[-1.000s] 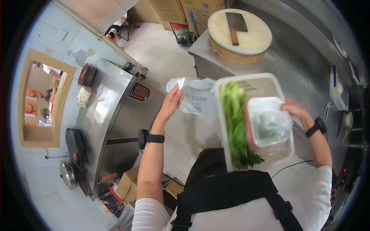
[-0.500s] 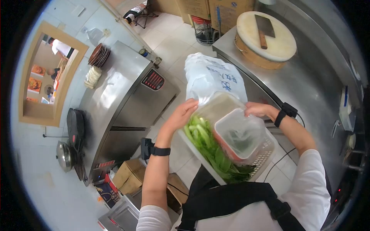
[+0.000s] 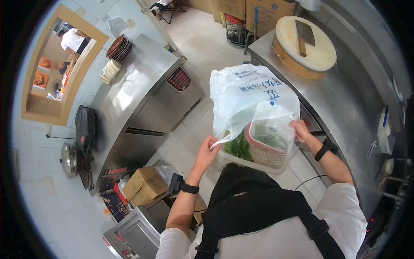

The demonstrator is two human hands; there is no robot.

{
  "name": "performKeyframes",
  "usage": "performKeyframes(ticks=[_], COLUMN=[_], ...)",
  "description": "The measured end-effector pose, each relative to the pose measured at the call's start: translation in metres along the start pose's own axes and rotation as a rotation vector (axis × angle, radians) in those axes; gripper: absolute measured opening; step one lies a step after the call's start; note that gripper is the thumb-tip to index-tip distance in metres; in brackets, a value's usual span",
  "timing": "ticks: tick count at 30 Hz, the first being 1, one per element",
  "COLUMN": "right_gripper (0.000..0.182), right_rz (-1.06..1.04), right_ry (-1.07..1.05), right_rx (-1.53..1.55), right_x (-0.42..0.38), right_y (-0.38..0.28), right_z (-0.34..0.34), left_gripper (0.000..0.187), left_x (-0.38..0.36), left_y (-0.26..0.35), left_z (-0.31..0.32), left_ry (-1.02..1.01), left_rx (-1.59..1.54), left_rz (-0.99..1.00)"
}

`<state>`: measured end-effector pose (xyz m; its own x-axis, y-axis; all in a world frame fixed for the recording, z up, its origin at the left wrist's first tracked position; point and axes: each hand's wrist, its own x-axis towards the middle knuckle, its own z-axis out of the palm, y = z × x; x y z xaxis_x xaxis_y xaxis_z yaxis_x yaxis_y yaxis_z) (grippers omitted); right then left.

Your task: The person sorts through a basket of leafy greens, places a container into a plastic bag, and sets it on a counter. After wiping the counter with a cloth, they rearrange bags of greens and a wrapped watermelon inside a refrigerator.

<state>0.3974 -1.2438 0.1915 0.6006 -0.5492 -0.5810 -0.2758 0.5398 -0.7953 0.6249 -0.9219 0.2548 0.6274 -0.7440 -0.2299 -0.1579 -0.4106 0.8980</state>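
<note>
Basket [image 3: 276, 166] of pale latticed plastic hangs at four o'clock from the middle of the view, its far part hidden in a white plastic bag [image 3: 246, 95] with blue print. Inside it, leafy greens [image 3: 238, 149] lie toward nine o'clock, and beside them, toward three, sits a red-sided tub [image 3: 252, 144]; clear wrapping [image 3: 269, 134] in the tub shows something green, too blurred to name. From the basket's middle, the left hand [image 3: 206, 152] is at nine o'clock, thumb and fingers pinching the bag's gathered edge; the right hand [image 3: 301, 131], at two o'clock, has its fingers closed on the bag's edge, though whether they also grip the basket's rim I cannot tell. At one o'clock, a round chopping block [image 3: 293, 43] bears a cleaver [image 3: 305, 36]; at ten, brown dishes [image 3: 118, 47] stand stacked on a steel counter [image 3: 142, 60]; at eight sits a cardboard box [image 3: 145, 186].
</note>
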Motion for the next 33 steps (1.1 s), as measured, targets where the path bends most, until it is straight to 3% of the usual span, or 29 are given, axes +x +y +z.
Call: performKeyframes(ticks=[2,4,11,13,15,17,19,21,24,26,27,29,33], right_gripper=[0.023,0.022,0.021,0.022,0.024,0.025,0.025,0.024,0.022,0.025,0.028,0.028,0.028], right_rz=[-0.017,-0.035,-0.152,-0.185,-0.208,-0.224,-0.269,-0.283,-0.31,-0.234,-0.214,-0.21,-0.184], right_ry=[0.018,0.04,0.24,0.296,0.211,0.175,0.144,0.139,0.122,0.052,0.04,0.071,0.13], right_rx=[-0.023,-0.045,0.109,0.11,0.051,-0.047,-0.131,-0.11,-0.054,-0.099,-0.097,-0.042,0.065], right_x=[-0.008,-0.013,-0.027,-0.031,-0.041,-0.044,-0.058,-0.065,-0.072,-0.073,-0.076,-0.081,-0.083], right_y=[0.003,0.006,0.003,-0.005,-0.018,-0.029,-0.043,-0.049,-0.053,-0.052,-0.051,-0.05,-0.023], right_z=[0.001,0.001,0.03,0.031,0.032,0.019,0.024,0.031,0.037,0.032,0.033,0.041,0.044], left_gripper=[0.015,0.013,0.015,0.014,0.014,0.024,0.044,0.054,0.041,0.03,0.03,0.022,0.02], left_x=[-0.005,-0.013,-0.045,-0.051,-0.059,-0.06,-0.037,0.006,0.075,0.104,0.104,0.092,0.047], left_y=[-0.011,-0.017,0.002,0.01,0.012,0.01,0.006,0.04,0.064,0.057,0.058,0.059,0.002], left_z=[0.002,-0.001,0.029,0.025,0.013,-0.011,-0.02,-0.026,-0.024,-0.034,-0.032,-0.027,-0.037], left_ry=[0.057,0.14,0.247,0.165,0.086,0.332,0.554,0.607,0.707,0.241,0.243,0.508,0.47], left_rx=[-0.038,0.113,0.091,0.074,0.058,0.297,0.052,-0.075,-0.355,-0.259,-0.263,-0.235,-0.18], left_rz=[0.001,0.173,0.294,0.266,0.23,0.494,0.302,0.338,0.236,0.103,0.104,0.209,0.125])
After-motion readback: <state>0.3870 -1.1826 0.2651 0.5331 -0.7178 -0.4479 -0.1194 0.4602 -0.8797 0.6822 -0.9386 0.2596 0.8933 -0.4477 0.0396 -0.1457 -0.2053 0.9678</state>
